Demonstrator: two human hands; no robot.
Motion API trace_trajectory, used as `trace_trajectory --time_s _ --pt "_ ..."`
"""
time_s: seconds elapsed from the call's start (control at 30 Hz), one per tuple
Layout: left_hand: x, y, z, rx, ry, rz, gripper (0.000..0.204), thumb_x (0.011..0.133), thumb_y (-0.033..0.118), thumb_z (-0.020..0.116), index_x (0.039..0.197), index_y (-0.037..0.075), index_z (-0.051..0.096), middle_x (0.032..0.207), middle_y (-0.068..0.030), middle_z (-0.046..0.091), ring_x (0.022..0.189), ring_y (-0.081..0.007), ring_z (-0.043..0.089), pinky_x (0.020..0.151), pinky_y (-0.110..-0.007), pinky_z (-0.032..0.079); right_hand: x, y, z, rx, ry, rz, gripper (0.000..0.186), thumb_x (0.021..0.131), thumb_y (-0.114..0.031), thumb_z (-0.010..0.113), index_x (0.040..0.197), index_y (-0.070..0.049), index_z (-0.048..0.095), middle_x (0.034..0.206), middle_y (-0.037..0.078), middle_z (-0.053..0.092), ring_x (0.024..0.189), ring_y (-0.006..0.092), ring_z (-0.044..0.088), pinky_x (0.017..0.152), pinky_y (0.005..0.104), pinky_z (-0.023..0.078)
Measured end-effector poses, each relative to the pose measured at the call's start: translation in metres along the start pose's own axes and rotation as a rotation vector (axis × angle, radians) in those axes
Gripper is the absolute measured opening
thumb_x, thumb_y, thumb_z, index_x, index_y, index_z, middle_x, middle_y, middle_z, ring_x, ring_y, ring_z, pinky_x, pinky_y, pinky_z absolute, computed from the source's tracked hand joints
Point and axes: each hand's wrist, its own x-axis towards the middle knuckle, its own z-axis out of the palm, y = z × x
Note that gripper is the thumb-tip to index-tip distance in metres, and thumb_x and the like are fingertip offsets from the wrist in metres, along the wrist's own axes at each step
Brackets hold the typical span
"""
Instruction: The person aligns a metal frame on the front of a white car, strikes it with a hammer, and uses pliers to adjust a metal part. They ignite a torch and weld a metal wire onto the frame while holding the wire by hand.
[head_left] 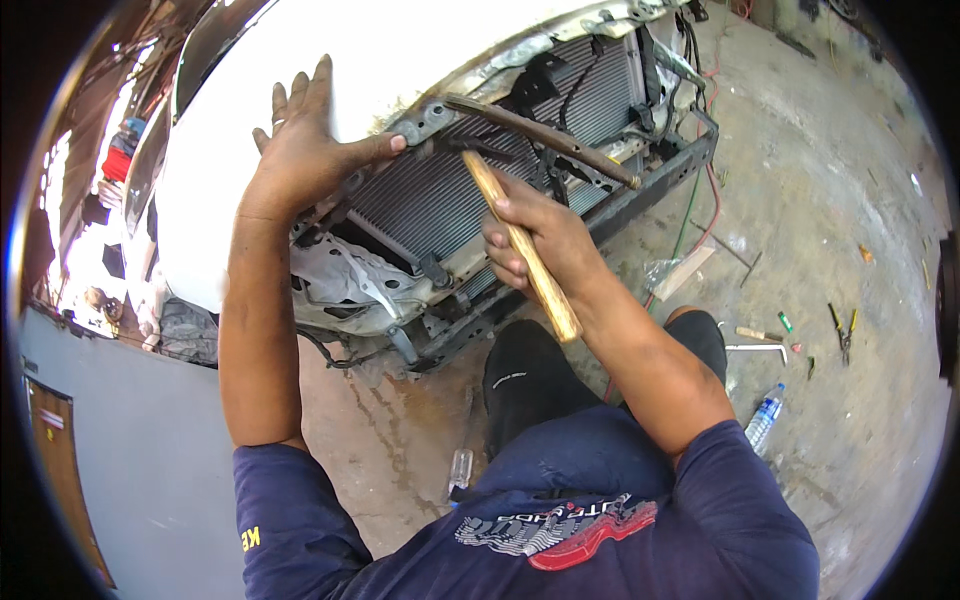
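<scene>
Hammer (524,248) with a pale wooden handle: located at the open front of a white car, its dark head near the upper edge of the finned radiator (400,218). Contact between head and bodywork cannot be determined. Right hand (556,232): closed around the handle, butt end projecting toward the person. Left hand (305,157): open, fingers spread, palm side against the white body panel (385,65); thumb extended to the perforated grey bracket (427,122) at the panel's edge. Long brown bar (545,137): lies obliquely across the upper front opening, beyond the hammer head. Concrete floor (860,210), to the person's right: red hose (715,190), wooden block (684,273), pliers (846,332) with yellow on the handles, handles apart, and a clear plastic bottle (765,418) with a blue cap.
</scene>
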Motion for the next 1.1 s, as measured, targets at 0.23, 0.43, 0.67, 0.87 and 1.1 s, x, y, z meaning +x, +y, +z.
trace_trajectory --time_s 0.23,0.43,0.67,0.87,1.1 --pt "-0.031 -0.006 -0.004 -0.047 0.101 0.099 0.114 0.073 0.06 0.087 0.165 0.017 0.035 0.167 -0.0202 0.037 0.162 -0.0332 0.019 0.132 -0.058 0.009 -0.07 0.018 0.015 -1.407 0.215 -0.518 0.076 0.096 0.0 0.059 0.166 -0.012 0.032 0.092 0.017 0.069 0.07 0.0328 0.067 0.067 0.0398 0.058" --pt "-0.125 0.016 0.037 -0.562 0.242 0.089 0.079 0.087 0.036 0.083 0.155 0.013 0.05 0.155 -0.0218 0.053 0.154 -0.0299 0.039 0.127 -0.051 0.029 -0.056 -0.029 0.044 -1.705 0.153 -1.006 0.082 0.088 0.005 0.064 0.164 -0.011 0.037 0.086 0.013 0.067 0.067 0.0296 0.065 0.063 0.04 0.057" --pt "-0.118 0.058 0.089 -2.382 0.163 -0.395 0.097 0.099 0.056 0.066 0.15 -0.018 0.029 0.152 -0.0377 0.039 0.145 -0.0435 0.044 0.122 -0.052 0.038 -0.037 -0.017 0.073 -1.99 0.12 -0.736 0.072 0.087 0.01 0.06 0.157 0.002 0.044 0.135 0.024 0.068 0.093 0.0318 0.074 0.082 0.038 0.059" --pt "-0.076 0.07 0.062 -2.679 0.271 -0.313 0.094 0.106 0.065 0.045 0.149 -0.017 0.027 0.147 -0.0404 0.041 0.147 -0.0461 0.041 0.122 -0.057 0.039 -0.033 -0.016 0.096 -1.923 0.2 -0.902 0.076 0.087 0.008 0.06 0.159 -0.013 0.048 0.105 0.02 0.073 0.077 0.0331 0.071 0.076 0.0392 0.058" --pt "-0.075 0.067 0.064 -2.503 0.279 -0.48 0.084 0.11 0.062 0.037 0.142 -0.016 0.034 0.126 -0.0367 0.062 0.118 -0.0425 0.067 0.108 -0.052 0.056 -0.02 -0.021 0.087 -1.955 0.189 -1.004 0.079 0.085 0.001 0.066 0.16 -0.017 0.046 0.071 0.01 0.06 0.06 0.0281 0.066 0.057 0.0429 0.055"
